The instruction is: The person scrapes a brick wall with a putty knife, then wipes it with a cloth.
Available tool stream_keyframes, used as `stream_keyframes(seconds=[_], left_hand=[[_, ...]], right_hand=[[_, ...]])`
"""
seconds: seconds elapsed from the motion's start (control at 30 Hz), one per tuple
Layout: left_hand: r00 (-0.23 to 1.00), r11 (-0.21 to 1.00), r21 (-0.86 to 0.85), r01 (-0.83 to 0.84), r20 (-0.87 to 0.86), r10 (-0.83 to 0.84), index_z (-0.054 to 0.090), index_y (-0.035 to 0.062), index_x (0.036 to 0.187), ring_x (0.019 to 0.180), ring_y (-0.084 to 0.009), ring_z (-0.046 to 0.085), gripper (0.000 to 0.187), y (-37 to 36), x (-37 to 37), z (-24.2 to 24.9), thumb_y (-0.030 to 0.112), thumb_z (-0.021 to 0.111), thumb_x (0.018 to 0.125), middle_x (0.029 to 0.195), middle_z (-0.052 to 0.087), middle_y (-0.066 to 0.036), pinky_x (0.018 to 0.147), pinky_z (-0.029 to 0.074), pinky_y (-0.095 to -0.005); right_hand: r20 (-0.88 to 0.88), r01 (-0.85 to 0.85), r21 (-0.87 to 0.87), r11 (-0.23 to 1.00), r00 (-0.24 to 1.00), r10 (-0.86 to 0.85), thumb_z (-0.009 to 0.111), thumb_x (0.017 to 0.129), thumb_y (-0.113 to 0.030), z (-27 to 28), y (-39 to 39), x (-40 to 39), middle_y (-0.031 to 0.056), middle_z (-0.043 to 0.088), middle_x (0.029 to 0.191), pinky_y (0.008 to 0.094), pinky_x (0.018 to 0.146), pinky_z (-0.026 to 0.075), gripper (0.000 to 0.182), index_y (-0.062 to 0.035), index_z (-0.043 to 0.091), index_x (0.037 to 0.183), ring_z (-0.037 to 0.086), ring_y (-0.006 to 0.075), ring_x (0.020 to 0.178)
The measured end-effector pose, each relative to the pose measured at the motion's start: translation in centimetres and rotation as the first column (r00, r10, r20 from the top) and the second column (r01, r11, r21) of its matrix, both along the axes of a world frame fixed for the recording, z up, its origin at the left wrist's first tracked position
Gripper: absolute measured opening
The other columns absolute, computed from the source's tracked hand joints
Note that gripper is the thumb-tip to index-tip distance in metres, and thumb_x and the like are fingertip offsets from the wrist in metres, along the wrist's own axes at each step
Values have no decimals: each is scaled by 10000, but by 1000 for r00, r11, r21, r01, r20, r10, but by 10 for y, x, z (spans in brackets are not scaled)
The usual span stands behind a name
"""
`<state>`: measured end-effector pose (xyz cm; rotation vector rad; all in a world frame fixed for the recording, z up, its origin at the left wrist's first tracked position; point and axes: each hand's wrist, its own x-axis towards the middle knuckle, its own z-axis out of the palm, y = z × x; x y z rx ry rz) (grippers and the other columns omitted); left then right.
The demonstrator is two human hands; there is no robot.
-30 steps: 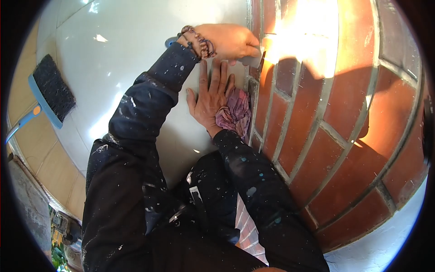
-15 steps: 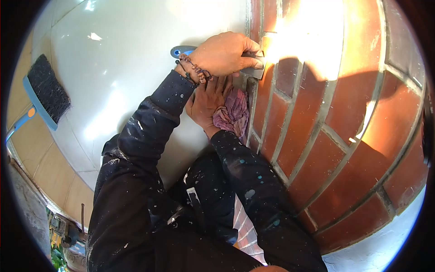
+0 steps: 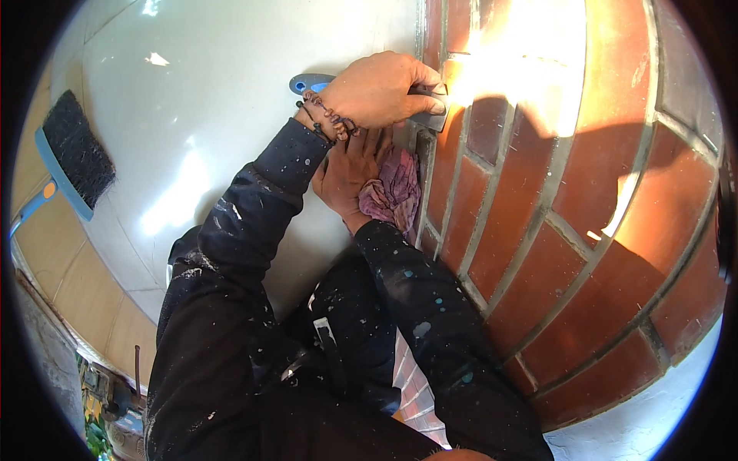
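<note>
My left hand (image 3: 380, 91), wearing a beaded bracelet (image 3: 332, 119), is closed around a scraper. The scraper's blue handle end (image 3: 309, 83) sticks out behind the wrist. Its grey metal blade (image 3: 430, 115) shows under my thumb and fingertips, at the edge of the red brick surface (image 3: 526, 207). Just below, my right hand (image 3: 350, 178) lies flat on the pale surface, fingers stretched out and partly hidden under my left hand. A crumpled pink-purple cloth (image 3: 392, 188) touches its outer side, beside the brick edge.
A broom head with dark bristles (image 3: 79, 154) and a blue-orange handle (image 3: 34, 203) lies at the left, near tan tiles (image 3: 92, 292). Strong sunlight glares on the upper bricks. Several objects and some green leaves (image 3: 98, 438) show at the lower left.
My left hand and the scraper blade have shifted very slightly left along the brick edge. My right hand and the cloth look nearly the same.
</note>
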<state>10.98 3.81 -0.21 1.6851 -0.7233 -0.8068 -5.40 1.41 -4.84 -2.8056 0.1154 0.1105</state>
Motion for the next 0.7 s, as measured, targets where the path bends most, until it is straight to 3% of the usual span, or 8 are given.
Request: stream_keyframes(seconds=[0.07,0.13,0.27,0.37,0.43,0.7], left_hand=[[999,1000,-7,-10,48,10,779,96,1059,593,-209,676,206,0,0,-2,279,726,980,720,719,-82,682,553,-370],[999,1000,18,16,-35,-16,782,97,1068,598,-210,672,212,-1,1,0,281,726,979,734,727,-79,687,552,-378],[1000,1000,-5,16,-16,-16,787,113,1108,595,-207,683,224,-1,1,-6,287,722,982,724,728,-73,693,560,-372],[999,996,91,26,29,-29,784,129,1137,589,-201,695,229,1,2,-4,287,715,987,702,722,-66,692,569,-364],[995,992,108,70,-75,-62,752,71,1211,582,-118,674,254,1,5,-4,237,725,1020,939,763,-62,620,564,-280],[998,992,110,53,13,-55,754,66,1193,575,-131,668,255,0,4,-3,244,721,1014,848,746,-79,609,547,-305]], right_hand=[[4,0,-4,1000,1000,0,659,897,-409,-2,0,-1,323,423,1472,745,1239,119,726,39,493,1445,304,563,1463],[10,2,-9,1000,1000,-2,660,896,-408,-2,0,0,323,421,1473,745,1239,117,726,38,493,1445,304,560,1463],[32,6,-13,1000,999,-5,661,899,-413,-2,1,-1,315,414,1484,730,1238,138,716,29,504,1441,306,542,1468],[42,10,-17,1000,999,-10,660,903,-417,0,1,0,308,415,1484,716,1235,156,706,17,513,1440,304,533,1473],[51,13,-25,1000,999,-11,660,905,-419,0,0,1,304,417,1483,709,1233,165,701,10,517,1440,302,529,1476],[31,14,-15,1000,999,-14,669,896,-411,-3,0,-1,303,419,1480,711,1230,174,702,1,517,1443,298,535,1477]])
